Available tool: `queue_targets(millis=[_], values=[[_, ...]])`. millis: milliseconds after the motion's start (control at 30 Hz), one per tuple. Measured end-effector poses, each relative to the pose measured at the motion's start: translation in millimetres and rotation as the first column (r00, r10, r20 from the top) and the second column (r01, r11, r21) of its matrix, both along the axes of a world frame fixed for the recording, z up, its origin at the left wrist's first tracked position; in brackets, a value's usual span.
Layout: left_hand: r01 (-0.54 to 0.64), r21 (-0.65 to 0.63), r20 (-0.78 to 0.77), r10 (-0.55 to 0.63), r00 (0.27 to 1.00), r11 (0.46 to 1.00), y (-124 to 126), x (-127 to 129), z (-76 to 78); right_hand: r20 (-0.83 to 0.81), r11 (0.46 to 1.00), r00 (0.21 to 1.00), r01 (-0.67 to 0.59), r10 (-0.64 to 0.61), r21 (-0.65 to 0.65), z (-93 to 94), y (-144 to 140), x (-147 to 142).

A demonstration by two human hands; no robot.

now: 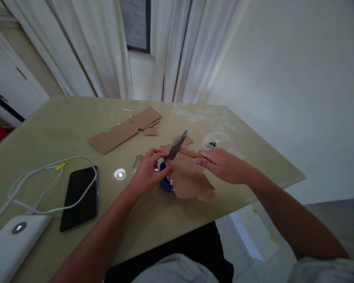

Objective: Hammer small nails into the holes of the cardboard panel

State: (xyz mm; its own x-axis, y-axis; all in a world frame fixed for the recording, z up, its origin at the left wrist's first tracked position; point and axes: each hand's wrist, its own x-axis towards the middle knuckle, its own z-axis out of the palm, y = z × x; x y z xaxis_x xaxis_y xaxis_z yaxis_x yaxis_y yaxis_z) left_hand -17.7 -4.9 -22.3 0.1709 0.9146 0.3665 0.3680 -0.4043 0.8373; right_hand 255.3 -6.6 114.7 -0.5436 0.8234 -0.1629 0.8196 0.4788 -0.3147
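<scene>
While R hand (215, 161) grips hammer (178, 146) w/ head over holed cardboard pc (191, 179), partly atop blue item (166, 184) on bench (147, 224), L hand (150, 171) curls at pc's edge; can't tell if pinching.

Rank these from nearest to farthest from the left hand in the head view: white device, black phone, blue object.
1. Blue object: beside the left hand, partly under cardboard.
2. Black phone: left of the left hand.
3. White device: farther left, at the picture's lower-left corner.
</scene>
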Motion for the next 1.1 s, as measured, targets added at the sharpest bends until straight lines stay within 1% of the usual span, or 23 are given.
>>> queue_targets(millis=[167,233,367,500,567,633,700,733,767,800,833,867,900,933,967,1000,1033,1067,1100], values=[[0.006,-0.014,0.011,-0.005,1.0,1.0,0.4,-0.1,0.5,0.092,0.999,0.996,0.004,0.0,-0.043,-7.1,0.9,-2.6],[0.008,-0.016,0.014,-0.008,1.0,1.0,0.6,-0.3,0.8,0.086,1.0,0.996,0.003,-0.001,-0.029,-7.6,0.8,-3.1],[0.005,-0.022,0.022,-0.004,1.0,1.0,0.4,-0.1,1.1,0.022,1.0,1.0,0.021,-0.02,-0.013,-4.7,1.6,-3.2],[0.001,-0.021,0.008,-0.001,1.0,1.0,0.2,-0.3,-0.5,0.048,0.997,0.999,0.002,0.002,-0.08,-9.4,3.5,-4.1],[0.005,-0.016,0.004,-0.005,1.0,1.0,0.4,-0.7,-1.9,0.058,0.996,0.998,-0.014,0.019,-0.083,-12.3,4.3,-3.0],[0.009,-0.013,0.006,-0.009,1.0,1.0,0.5,-1.1,-2.8,0.016,0.998,1.0,-0.016,0.017,-0.058,-13.6,5.0,0.5],[0.011,-0.015,0.007,-0.011,1.0,1.0,0.3,-1.1,-2.4,-0.094,1.0,0.996,0.011,-0.013,-0.025,-14.9,6.4,5.9],[0.01,-0.019,0.007,-0.009,1.0,1.0,0.1,-1.0,-1.7,-0.174,0.999,0.984,0.045,-0.046,-0.012,-16.8,7.8,8.9],[0.007,-0.023,0.009,-0.007,1.0,1.0,-0.1,-0.9,-0.5,-0.268,0.995,0.959,0.095,-0.092,-0.003,-20.0,10.0,11.6],[0.003,-0.025,0.014,-0.002,1.0,1.0,-0.2,-1.0,0.8,-0.372,0.988,0.917,0.156,-0.145,0.001,-24.8,13.1,13.7],[-0.003,-0.022,0.024,0.004,1.0,1.0,-0.2,-1.4,2.3,-0.478,0.974,0.855,0.225,-0.203,-0.01,-31.1,17.3,15.0],[-0.014,-0.014,0.038,0.015,0.999,1.0,0.0,-2.3,3.8,-0.581,0.955,0.772,0.296,-0.257,-0.029,-38.8,22.6,15.4],[-0.036,-0.003,0.05,0.036,0.998,0.999,0.4,-4.0,5.1,-0.682,0.937,0.673,0.346,-0.287,-0.053,-47.3,28.9,14.9],[-0.074,0.009,0.051,0.073,0.996,0.997,1.0,-6.3,6.1,-0.763,0.922,0.571,0.378,-0.303,-0.083,-56.3,35.7,13.6],[-0.127,0.022,0.029,0.127,0.991,0.992,1.7,-9.4,6.8,-0.812,0.91,0.493,0.4,-0.313,-0.108,-65.1,42.8,11.8],[-0.195,0.037,-0.022,0.195,0.98,0.98,2.4,-13.2,7.0,-0.85,0.897,0.426,0.427,-0.309,-0.112,-73.3,49.5,9.6],[-0.265,0.056,-0.106,0.27,0.957,0.963,3.0,-17.4,6.6,-0.879,0.886,0.37,0.45,-0.301,-0.114,-80.5,55.3,7.6],[-0.326,0.085,-0.219,0.337,0.916,0.941,3.5,-21.9,5.7,-0.901,0.874,0.318,0.471,-0.294,-0.118,-86.6,59.9,6.0],[-0.371,0.117,-0.343,0.388,0.855,0.921,3.7,-26.3,4.4,-0.92,0.863,0.269,0.49,-0.285,-0.124,-91.5,62.9,5.1]])
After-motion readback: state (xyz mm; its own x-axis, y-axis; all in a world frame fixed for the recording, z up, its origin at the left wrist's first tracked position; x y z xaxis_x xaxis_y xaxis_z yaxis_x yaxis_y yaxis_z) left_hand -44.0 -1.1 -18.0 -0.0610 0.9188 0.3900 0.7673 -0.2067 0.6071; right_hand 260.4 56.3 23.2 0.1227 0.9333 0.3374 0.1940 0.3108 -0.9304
